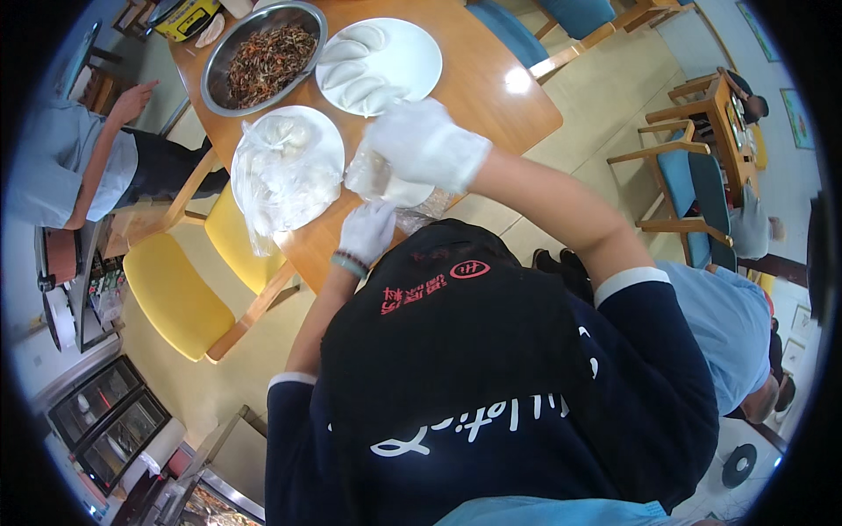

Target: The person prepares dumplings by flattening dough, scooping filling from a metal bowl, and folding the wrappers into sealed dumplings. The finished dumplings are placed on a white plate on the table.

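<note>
My right hand (425,145), in a white glove, is over the table's near edge, its fingers curled and blurred. Beneath its fingers is a whitish, partly translucent piece (365,175), dough or plastic film; I cannot tell which. My left hand (368,230), also gloved, is just below it, fingers drawn together; what they hold is hidden. Beside my right hand shows a white round dish-like surface (410,194), mostly covered. Several half-moon dumplings (361,37) lie on a white plate (419,54). Another plate (331,145) bears pale dough lumps under a clear plastic bag (282,188).
A steel bowl (210,83) of shredded brown and orange filling (272,66) stands on the wooden table (491,114). Yellow chairs (180,294) are at the left, blue chairs (583,17) beyond. A person (83,167) stands at the left; another person's blue sleeve (715,324) is at the right.
</note>
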`<state>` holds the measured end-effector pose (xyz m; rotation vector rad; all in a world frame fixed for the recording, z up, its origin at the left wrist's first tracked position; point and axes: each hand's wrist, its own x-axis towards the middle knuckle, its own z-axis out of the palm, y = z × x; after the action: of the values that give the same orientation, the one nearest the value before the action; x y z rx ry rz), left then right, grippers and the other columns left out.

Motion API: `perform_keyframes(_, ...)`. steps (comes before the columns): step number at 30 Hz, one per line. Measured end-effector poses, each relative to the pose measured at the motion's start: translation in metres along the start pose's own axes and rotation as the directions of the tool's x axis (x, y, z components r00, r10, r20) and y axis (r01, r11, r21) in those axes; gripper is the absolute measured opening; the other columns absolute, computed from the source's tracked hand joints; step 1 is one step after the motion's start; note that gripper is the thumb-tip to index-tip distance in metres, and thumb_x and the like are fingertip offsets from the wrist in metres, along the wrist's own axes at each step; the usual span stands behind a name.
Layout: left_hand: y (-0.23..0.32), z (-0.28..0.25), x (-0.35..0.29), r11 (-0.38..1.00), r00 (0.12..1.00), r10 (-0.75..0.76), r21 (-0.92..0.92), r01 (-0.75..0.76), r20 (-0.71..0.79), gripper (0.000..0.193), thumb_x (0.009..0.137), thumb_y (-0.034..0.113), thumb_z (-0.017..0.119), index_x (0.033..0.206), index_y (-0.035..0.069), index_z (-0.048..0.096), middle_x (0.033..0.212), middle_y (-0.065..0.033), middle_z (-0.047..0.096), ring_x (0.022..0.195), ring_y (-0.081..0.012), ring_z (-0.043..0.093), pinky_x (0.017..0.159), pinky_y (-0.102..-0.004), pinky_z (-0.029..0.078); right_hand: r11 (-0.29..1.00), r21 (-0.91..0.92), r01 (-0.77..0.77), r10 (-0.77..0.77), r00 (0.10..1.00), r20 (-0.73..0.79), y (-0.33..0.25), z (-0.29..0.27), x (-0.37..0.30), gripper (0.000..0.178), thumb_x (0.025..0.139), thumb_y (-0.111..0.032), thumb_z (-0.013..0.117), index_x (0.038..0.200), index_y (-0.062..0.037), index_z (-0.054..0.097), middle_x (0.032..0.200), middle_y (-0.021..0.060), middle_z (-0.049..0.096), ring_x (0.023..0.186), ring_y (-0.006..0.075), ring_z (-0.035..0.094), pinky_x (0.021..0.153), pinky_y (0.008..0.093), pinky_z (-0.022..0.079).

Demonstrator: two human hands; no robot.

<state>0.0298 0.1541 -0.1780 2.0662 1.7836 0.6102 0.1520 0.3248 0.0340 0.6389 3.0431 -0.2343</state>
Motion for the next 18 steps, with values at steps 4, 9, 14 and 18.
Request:
perform_keyframes(4, -0.007, 0.028, 0.081, 0.995, 1.000, 0.002, 0.101, -0.002, 0.000, 0.030, 0.091, 0.017, 0.058, 0.118, 0.007, 0.064, 0.113, -0.0195, 0.066, 0.108, -0.0356, 0.062, 0.096, -0.0461, 0.049, 0.999, -0.014, 0.038, -0.038, 0.999, 0.007, -0.017, -0.014, 0.058, 0.016, 0.075, -0.014, 0.068, 0.084, -0.0040, 0.077, 0.082, 0.0179, 0.073, 0.079, 0.0347, 0.072, 0.068, 0.0456, 0.056)
perform_keyframes(9, -0.018, 0.042, 0.137, 0.956, 0.965, -0.246, 0.188, 0.226, 0.091, 0.029, 0.090, 0.016, 0.057, 0.117, 0.006, 0.064, 0.114, -0.0201, 0.065, 0.110, -0.0354, 0.062, 0.097, -0.0461, 0.048, 0.999, -0.018, -0.047, 0.049, 0.994, 0.094, -0.031, -0.027, 0.084, 0.020, 0.074, -0.012, 0.067, 0.088, -0.0033, 0.079, 0.082, 0.0189, 0.073, 0.078, 0.0352, 0.072, 0.067, 0.0472, 0.055)
perform_keyframes(14, 0.013, 0.022, 0.123, 0.911, 0.918, -0.276, -0.383, 0.155, -0.285, 0.027, 0.090, 0.015, 0.056, 0.114, 0.006, 0.065, 0.115, -0.0201, 0.065, 0.109, -0.0356, 0.063, 0.094, -0.0463, 0.050, 0.996, -0.076, 0.039, -0.036, 0.999, 0.037, -0.027, -0.024, 0.078, 0.020, 0.073, -0.011, 0.066, 0.087, -0.0031, 0.079, 0.085, 0.0175, 0.074, 0.081, 0.0341, 0.073, 0.065, 0.0483, 0.055)
perform_keyframes(18, 0.036, -0.026, 0.092, 0.999, 0.983, -0.035, -0.006, 0.037, 0.179, 0.024, 0.096, 0.021, 0.058, 0.113, 0.008, 0.066, 0.110, -0.0225, 0.067, 0.096, -0.0389, 0.066, 0.078, -0.0493, 0.053, 0.992, -0.099, 0.080, -0.073, 0.995, 0.069, -0.021, -0.021, 0.074, 0.020, 0.072, -0.011, 0.066, 0.086, -0.0034, 0.079, 0.084, 0.0169, 0.074, 0.079, 0.0339, 0.073, 0.063, 0.0481, 0.054)
